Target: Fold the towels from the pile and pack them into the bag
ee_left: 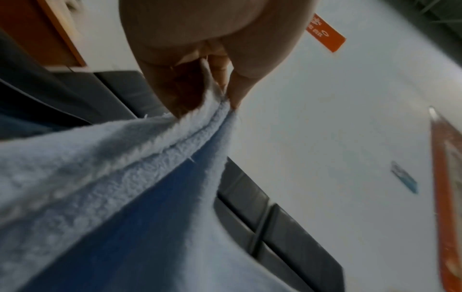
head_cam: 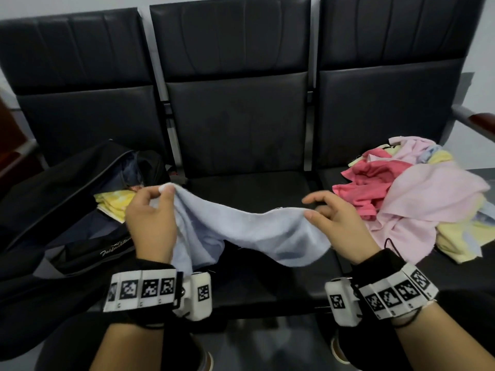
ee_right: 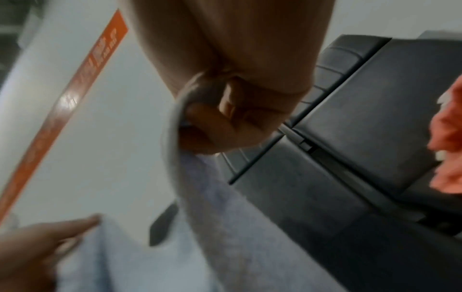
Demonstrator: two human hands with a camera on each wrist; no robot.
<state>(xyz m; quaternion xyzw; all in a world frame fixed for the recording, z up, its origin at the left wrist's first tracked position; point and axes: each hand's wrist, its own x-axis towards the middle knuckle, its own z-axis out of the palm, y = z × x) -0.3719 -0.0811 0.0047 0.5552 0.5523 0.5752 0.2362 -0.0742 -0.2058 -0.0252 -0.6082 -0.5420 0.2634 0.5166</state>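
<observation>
A waiting area in a public building, by the look of it.

Three linked black padded seats (head_cam: 235,124) run in a row on a shared metal frame, with a wooden-capped armrest (head_cam: 479,120) at the right end, set against a plain pale wall (ee_left: 337,118). Orange sign strips (ee_left: 325,33) with white lettering are fixed to that wall, the lettering too blurred to read.

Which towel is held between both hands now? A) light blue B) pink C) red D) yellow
A: the light blue towel hangs between the left hand and right hand, each pinching an edge; pink, red and yellow ones lie in the pile.
</observation>
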